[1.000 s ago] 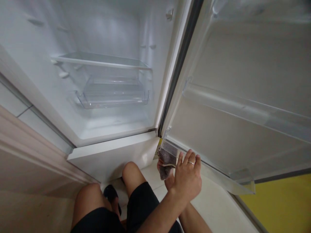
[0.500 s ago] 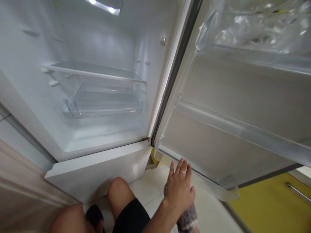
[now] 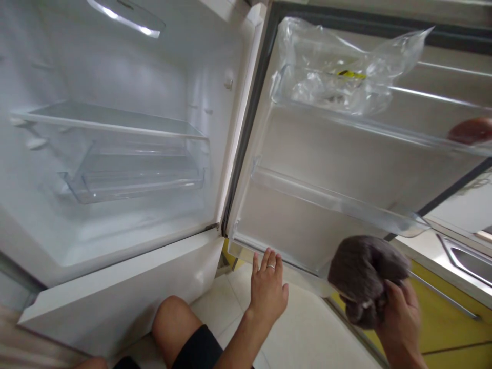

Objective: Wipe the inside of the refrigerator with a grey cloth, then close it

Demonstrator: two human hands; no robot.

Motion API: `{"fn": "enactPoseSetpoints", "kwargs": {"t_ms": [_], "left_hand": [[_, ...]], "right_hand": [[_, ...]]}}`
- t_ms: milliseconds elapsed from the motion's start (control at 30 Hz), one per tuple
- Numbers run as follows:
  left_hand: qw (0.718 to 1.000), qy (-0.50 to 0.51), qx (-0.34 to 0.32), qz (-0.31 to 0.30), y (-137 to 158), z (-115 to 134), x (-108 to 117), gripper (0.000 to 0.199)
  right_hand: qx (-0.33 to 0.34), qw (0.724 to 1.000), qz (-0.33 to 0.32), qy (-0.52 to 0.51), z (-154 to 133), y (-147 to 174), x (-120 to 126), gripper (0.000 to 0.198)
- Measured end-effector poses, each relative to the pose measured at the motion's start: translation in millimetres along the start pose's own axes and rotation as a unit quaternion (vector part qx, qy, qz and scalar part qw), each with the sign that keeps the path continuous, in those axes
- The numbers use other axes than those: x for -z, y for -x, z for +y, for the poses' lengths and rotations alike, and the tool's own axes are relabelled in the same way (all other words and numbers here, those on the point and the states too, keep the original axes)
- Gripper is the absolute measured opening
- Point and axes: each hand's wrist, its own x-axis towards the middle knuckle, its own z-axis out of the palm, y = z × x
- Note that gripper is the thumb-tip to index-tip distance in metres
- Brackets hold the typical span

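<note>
My left hand (image 3: pixel 269 287), with a ring on one finger, rests its outstretched fingers against the lowest clear bin (image 3: pixel 295 271) of the open fridge door (image 3: pixel 369 148). Its palm faces away from me and nothing is in it. To the right, my right hand (image 3: pixel 402 318) grips a bunched grey-brown cloth (image 3: pixel 365 277), held up beside the right end of that bin. The thumb side shows, while some fingers are hidden behind the cloth. Above, the middle door shelf (image 3: pixel 330 200) is bare clear plastic.
On the upper door shelf sit a crumpled clear plastic bag (image 3: pixel 346 77) and a reddish round item (image 3: pixel 471 130). Inside the fridge are a glass shelf (image 3: pixel 111 119) and a clear drawer (image 3: pixel 138 184). A yellow cabinet (image 3: pixel 453 318) and sink (image 3: pixel 467 259) stand at right.
My right hand has come out from under the left and moved right and up with the cloth. My left hand stays at the bin. The view has turned right.
</note>
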Motion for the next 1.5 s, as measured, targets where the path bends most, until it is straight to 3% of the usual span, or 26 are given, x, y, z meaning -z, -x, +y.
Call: {"fn": "enactPoseSetpoints", "kwargs": {"t_ms": [100,200,300,367,433,500,667,800,867,1000,1067,1133,1200,1300,1500], "left_hand": [[1.0,-0.007,-0.005,0.005,2.9,-0.5,0.1,0.066],[1.0,-0.005,-0.01,0.001,6.6,-2.4,0.3,0.065],[1.0,0.005,-0.015,0.001,7.7,-3.7,1.1,0.065],[1.0,0.009,-0.016,-0.002,6.6,-3.6,1.3,0.068],[1.0,0.009,-0.015,-0.011,4.7,-3.2,0.6,0.071],[1.0,0.005,-0.013,-0.017,2.9,-2.8,-1.0,0.072],[1.0,-0.019,-0.009,-0.002,2.6,-3.0,-8.4,0.07],[0.999,-0.024,0.007,0.02,6.0,-2.8,-17.1,0.07],[0.999,-0.03,0.01,0.032,8.2,-2.9,-22.5,0.072],[0.997,-0.049,0.009,0.061,12.5,-6.3,-34.4,0.074],[0.996,-0.047,-0.005,0.071,14.1,-11.5,-40.0,0.074],[0.996,-0.045,-0.028,0.073,15.3,-18.6,-44.6,0.074],[0.995,-0.05,-0.046,0.074,16.1,-25.7,-47.1,0.075],[0.994,-0.058,-0.052,0.079,17.2,-31.9,-45.9,0.074],[0.997,-0.033,-0.062,0.043,20.3,-27.5,-34.9,0.069]], "right_hand": [[0.082,0.996,0.036,0.01,-2.5,-9.3,-43.9,0.03],[0.18,0.979,0.051,0.079,-7.5,-8.8,-102.0,0.063],[0.21,0.97,0.022,0.119,-14.7,2.4,-151.9,0.095],[0.228,0.965,0.004,0.13,-19.4,12.8,-176.4,0.094],[0.256,0.955,-0.033,0.148,-24.3,22.8,-195.5,0.08],[0.297,0.931,-0.103,0.186,-30.4,31.4,-211.6,0.066],[0.398,0.819,-0.292,0.291,-50.3,45.4,-244.5,0.061],[0.413,0.768,-0.341,0.35,-57.5,44.5,-251.0,0.063],[0.428,0.73,-0.381,0.373,-54.9,41.4,-246.5,0.061],[0.473,0.607,-0.509,0.386,-39.8,37.6,-237.2,0.057],[0.473,0.534,-0.589,0.38,-32.0,38.0,-237.5,0.055],[0.46,0.483,-0.643,0.376,-27.3,38.9,-240.4,0.052],[0.452,0.465,-0.664,0.373,-26.5,39.1,-243.4,0.051],[0.447,0.458,-0.673,0.371,-28.5,34.9,-243.8,0.052],[0.408,0.408,-0.703,0.415,-27.1,14.6,-229.2,0.056]]}}
